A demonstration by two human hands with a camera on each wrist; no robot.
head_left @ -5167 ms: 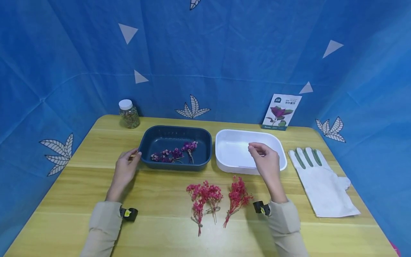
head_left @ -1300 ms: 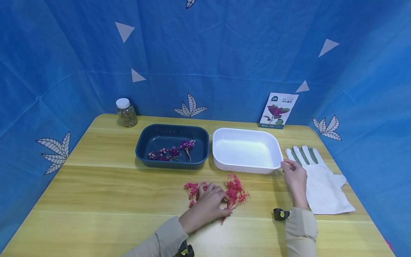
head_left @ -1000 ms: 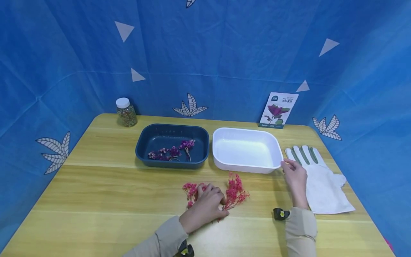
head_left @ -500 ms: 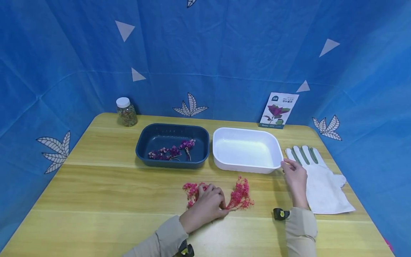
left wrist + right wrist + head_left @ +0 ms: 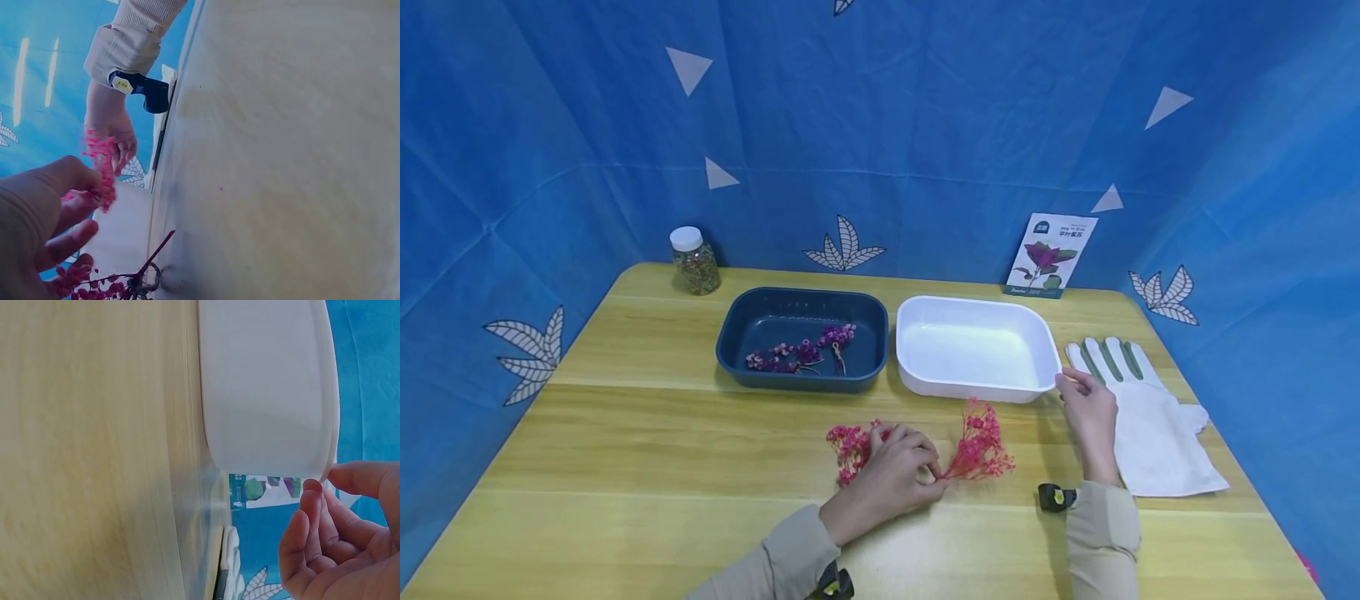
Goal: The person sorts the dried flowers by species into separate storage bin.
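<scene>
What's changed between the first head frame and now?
Left hand went from the dark tray's left rim to the pink flowers and now pinches one pink sprig, shifted rightward. Right hand moved from over the white tray to its near right corner, now pinching the rim. Unchanged: both trays, purple flowers, jar, packet, glove.

Room before dark tray [image 5: 801, 382], glove [image 5: 1157, 437] beside right grip [image 5: 1090, 414]

Head view forward-down; wrist views close, sideways; head, right share white tray [image 5: 973, 340].
</scene>
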